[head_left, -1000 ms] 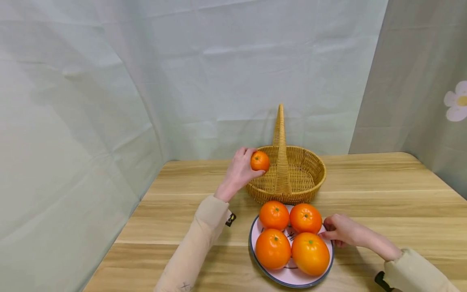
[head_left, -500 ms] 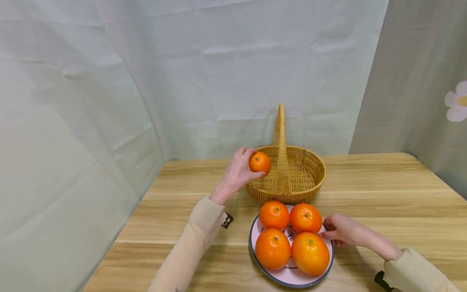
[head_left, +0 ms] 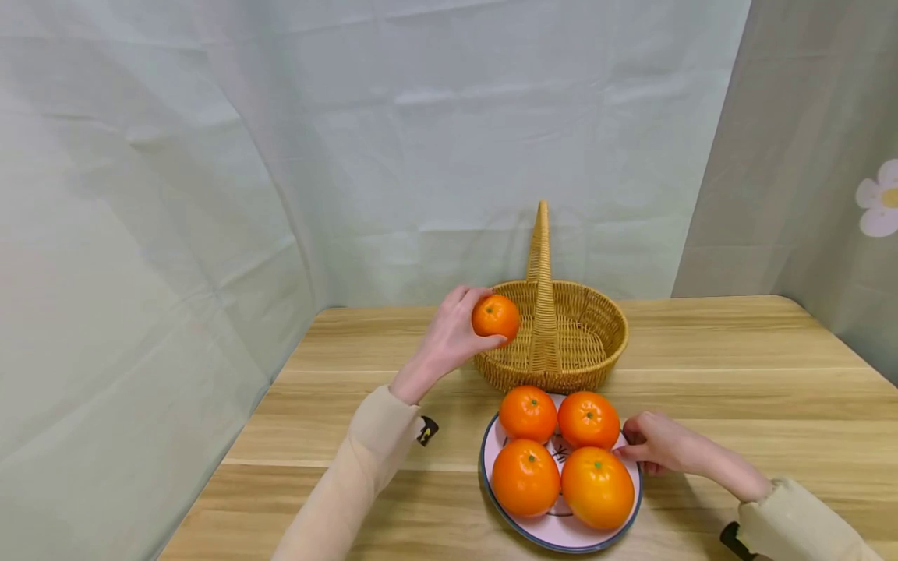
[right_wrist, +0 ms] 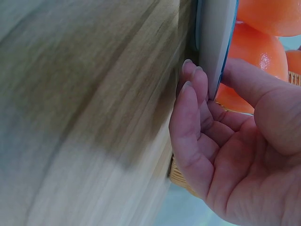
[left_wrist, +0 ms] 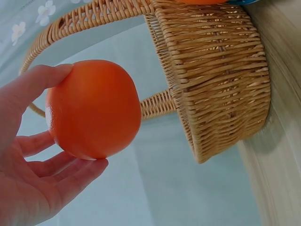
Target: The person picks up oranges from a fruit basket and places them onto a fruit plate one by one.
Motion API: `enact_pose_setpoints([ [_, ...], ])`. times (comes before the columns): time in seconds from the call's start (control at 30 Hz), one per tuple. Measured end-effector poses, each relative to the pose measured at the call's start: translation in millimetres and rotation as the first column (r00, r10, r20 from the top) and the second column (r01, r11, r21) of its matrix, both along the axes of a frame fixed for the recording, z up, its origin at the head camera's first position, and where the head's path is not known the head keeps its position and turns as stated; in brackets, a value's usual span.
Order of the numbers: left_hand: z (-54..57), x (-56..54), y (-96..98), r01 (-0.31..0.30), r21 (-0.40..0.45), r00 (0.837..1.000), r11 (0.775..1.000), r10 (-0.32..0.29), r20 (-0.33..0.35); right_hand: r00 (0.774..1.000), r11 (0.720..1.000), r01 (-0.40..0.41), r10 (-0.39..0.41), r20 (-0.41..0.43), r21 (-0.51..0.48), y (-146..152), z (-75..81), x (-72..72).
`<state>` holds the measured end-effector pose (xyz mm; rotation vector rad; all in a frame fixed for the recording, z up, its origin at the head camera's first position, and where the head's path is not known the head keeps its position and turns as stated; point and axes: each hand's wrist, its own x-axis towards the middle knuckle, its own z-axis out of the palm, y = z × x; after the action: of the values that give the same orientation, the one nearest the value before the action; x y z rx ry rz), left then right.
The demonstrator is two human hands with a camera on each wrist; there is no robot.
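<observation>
My left hand [head_left: 449,333] holds an orange [head_left: 496,319] in the air over the left side of the wicker basket [head_left: 586,374]. In the left wrist view the thumb lies along one side of that orange [left_wrist: 96,110] and the fingertips along the other, clear of the basket's woven wall [left_wrist: 221,80]. Several more oranges [head_left: 525,478] sit on a white plate with a blue rim [head_left: 561,543] in front of the basket. At the plate's right edge, my right hand [head_left: 666,444] pinches the rim, thumb above and curled fingers [right_wrist: 186,127] below.
A tall arched handle [head_left: 543,312] rises across the middle of the basket. The wooden table [head_left: 744,389] extends to both sides. Pale cloth [head_left: 435,140] hangs behind the table and along its left side.
The left hand, with its orange, has drifted slightly left and nearer the camera, and its forearm has swung left. The right hand, plate and basket look still.
</observation>
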<state>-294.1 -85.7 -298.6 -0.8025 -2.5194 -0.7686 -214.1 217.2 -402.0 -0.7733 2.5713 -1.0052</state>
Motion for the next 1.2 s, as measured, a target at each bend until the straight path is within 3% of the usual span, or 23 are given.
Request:
enact_pose_setpoints([
  [0.4, 6.5, 11.2, -6.3, 0.045, -0.012, 0.997, 0.999, -0.046, -0.057, 1.0, 1.0, -0.001, 0.001, 0.007, -0.004, 0, 0.9, 0.6],
  [0.6, 7.2, 14.6, -7.9, 0.058, -0.007, 0.997, 0.998, -0.059, -0.047, 1.0, 1.0, -0.002, 0.002, -0.002, 0.0, 0, 0.1, 0.3],
  [1.2, 7.5, 25.2, -18.6, 0.207, -0.024, 0.978, 0.978, -0.207, -0.006, 1.0, 1.0, -0.02, 0.02, -0.01, -0.01, 0, -0.7, -0.8],
])
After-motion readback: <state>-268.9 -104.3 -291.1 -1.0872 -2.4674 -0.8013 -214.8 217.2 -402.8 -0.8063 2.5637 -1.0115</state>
